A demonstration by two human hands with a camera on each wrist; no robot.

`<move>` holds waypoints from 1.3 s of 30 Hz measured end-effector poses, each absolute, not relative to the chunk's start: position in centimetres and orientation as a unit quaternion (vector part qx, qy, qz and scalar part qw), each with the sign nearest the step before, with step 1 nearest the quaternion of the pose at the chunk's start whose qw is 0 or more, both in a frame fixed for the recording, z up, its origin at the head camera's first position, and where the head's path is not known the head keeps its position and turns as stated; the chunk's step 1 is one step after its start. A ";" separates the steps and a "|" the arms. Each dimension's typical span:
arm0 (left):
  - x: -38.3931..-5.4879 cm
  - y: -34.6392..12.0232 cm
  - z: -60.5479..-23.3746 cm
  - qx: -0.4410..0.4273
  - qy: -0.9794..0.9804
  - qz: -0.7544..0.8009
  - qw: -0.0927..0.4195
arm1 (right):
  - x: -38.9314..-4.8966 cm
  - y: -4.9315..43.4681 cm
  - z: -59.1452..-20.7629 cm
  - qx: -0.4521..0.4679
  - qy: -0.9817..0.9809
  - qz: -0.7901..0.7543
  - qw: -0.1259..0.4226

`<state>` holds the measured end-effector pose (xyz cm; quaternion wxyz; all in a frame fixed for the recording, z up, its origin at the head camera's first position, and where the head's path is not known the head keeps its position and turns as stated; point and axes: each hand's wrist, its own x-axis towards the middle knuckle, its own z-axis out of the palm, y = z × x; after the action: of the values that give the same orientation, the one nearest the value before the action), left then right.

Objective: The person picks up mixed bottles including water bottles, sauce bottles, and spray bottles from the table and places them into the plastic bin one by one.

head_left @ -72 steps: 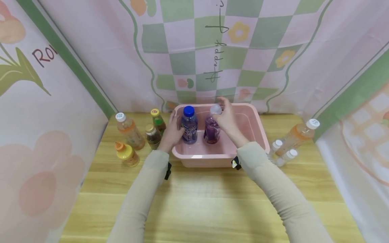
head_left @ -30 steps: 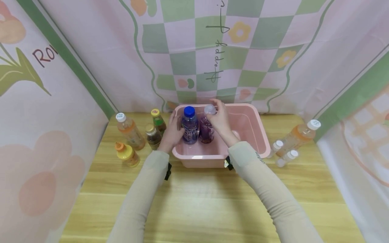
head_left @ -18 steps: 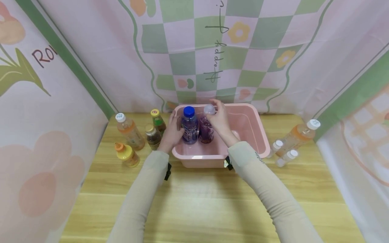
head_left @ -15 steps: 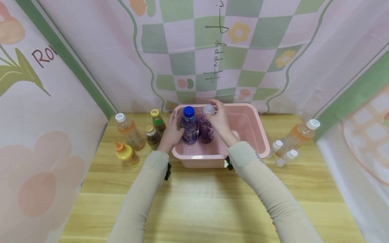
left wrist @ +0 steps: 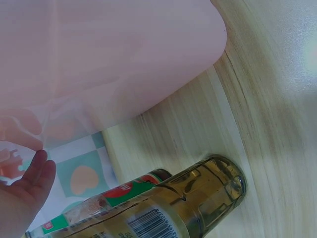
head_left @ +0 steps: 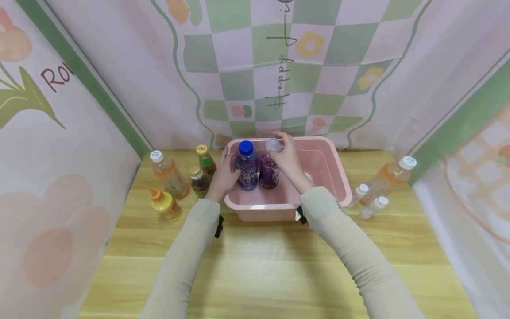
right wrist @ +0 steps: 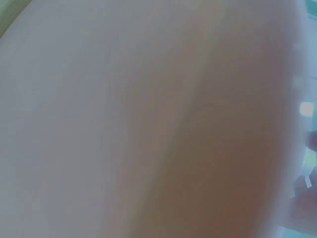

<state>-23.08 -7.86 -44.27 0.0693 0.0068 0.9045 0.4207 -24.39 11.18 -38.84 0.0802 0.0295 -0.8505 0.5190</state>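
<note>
In the head view, my right hand [head_left: 290, 156] pinches the clear cap end of a bottle with purple liquid [head_left: 269, 173], which stands upright inside a pink plastic basin [head_left: 259, 207]. Close at its left stands a second bottle with a blue cap [head_left: 247, 170]. My left hand [head_left: 223, 176] grips the basin's left rim, the thumb inside by the blue-capped bottle. From the left wrist, fingertips [left wrist: 43, 166] show against the basin's outer wall. The basin wall fills most of the right wrist view, with only part of the right hand [right wrist: 303, 206] at the edge.
Left of the basin stand a white-capped bottle [head_left: 170, 175], a yellow squeeze bottle [head_left: 166, 206], a dark sauce bottle [head_left: 200, 182] and a yellow-capped green-labelled bottle [head_left: 206, 161]. To the right are a large orange-banded bottle [head_left: 388, 177] and two small white-capped bottles [head_left: 374, 207].
My right hand has moved left, bringing the purple bottle close beside the blue-capped one, and has since stayed there. My left hand has stayed at the rim. The head view has shifted slightly.
</note>
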 end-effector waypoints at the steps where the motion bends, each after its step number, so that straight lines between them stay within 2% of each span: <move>1: -23.1 -7.9 -44.3 0.006 0.904 0.421 0.070 | -24.4 11.2 -38.8 0.031 -0.851 0.517 0.079; 21: -22.9 -8.0 -44.1 0.005 0.911 0.407 0.070 | -23.8 11.8 -37.8 0.046 -0.836 0.541 0.075; 30: -22.9 -7.9 -44.1 0.004 0.908 0.413 0.071 | -23.3 13.0 -36.3 0.058 -0.782 0.612 0.104; 39: -22.8 -7.8 -43.9 0.012 0.907 0.414 0.068 | -22.8 15.2 -34.6 0.021 -0.739 0.660 0.133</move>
<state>-22.78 -7.84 -43.92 0.0680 0.0116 0.9074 0.4145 -22.84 15.20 -34.64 0.1328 0.0208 -0.7391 0.6600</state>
